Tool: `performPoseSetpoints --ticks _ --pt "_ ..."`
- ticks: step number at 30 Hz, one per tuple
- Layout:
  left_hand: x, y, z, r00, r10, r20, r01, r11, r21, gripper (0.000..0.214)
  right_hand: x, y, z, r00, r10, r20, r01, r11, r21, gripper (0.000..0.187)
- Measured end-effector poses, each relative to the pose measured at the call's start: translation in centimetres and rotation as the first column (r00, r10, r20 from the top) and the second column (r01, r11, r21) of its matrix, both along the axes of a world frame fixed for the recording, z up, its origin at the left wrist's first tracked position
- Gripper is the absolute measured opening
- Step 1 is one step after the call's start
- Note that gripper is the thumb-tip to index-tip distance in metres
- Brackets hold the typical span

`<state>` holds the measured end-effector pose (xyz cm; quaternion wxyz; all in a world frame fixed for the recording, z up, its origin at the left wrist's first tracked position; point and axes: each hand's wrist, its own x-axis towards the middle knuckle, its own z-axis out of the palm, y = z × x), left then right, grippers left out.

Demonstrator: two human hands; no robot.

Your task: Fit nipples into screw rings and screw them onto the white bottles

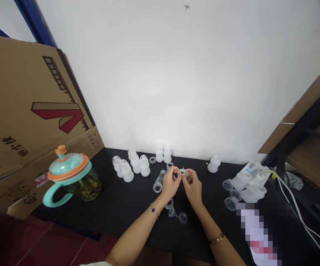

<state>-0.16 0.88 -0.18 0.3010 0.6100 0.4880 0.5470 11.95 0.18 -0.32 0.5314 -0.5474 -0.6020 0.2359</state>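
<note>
Both hands meet over the black table, with a small translucent bottle nipple [183, 171], its tip pointing up, between them. My left hand [171, 181] pinches its left side with thumb and forefinger. On the right side, the fingers of my right hand [192, 184] are closed around it. Whether a collar ring is joined to it is hard to make out. White collar rings [157, 187] and clear dome caps [162, 174] lie just left of my left hand. Below the wrists lie a clear funnel-shaped piece [172, 212] and a clear round piece [183, 218].
Several capped white baby bottles [126, 171] stand at left, beside a large teal-lidded jug [86, 181]. Two bottles [167, 154] stand by the wall; an open bottle [214, 164] is right of them. Bottle bodies [254, 192], cables [289, 195] and a pixelated object [259, 232] occupy the right.
</note>
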Motion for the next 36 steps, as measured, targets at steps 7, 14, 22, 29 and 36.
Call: performPoseSetpoints --ticks 7,14,22,29,36 --pt "-0.2 0.0 -0.1 0.997 0.021 -0.068 -0.018 0.999 0.043 0.013 0.1 -0.3 0.2 0.999 0.054 -0.008 -0.054 0.999 -0.006 0.037" --pt "-0.1 -0.1 0.3 0.992 0.059 -0.113 -0.052 0.997 0.063 0.011 0.1 -0.1 0.0 0.997 0.071 -0.035 -0.072 0.997 -0.016 0.038" --pt "-0.2 -0.2 0.4 0.971 0.106 -0.215 -0.085 0.991 0.103 0.016 0.2 0.0 -0.1 0.996 0.064 -0.067 -0.068 0.995 -0.067 0.035" --pt "-0.5 -0.4 0.5 0.933 0.131 -0.336 -0.069 0.979 0.191 0.026 0.2 0.7 -0.9 0.976 0.128 -0.174 -0.138 0.989 -0.05 0.037" --pt "-0.2 0.0 -0.3 0.978 0.07 -0.197 -0.051 0.994 0.098 0.022 0.3 0.5 -0.3 0.954 0.101 -0.284 -0.126 0.99 -0.07 0.037"
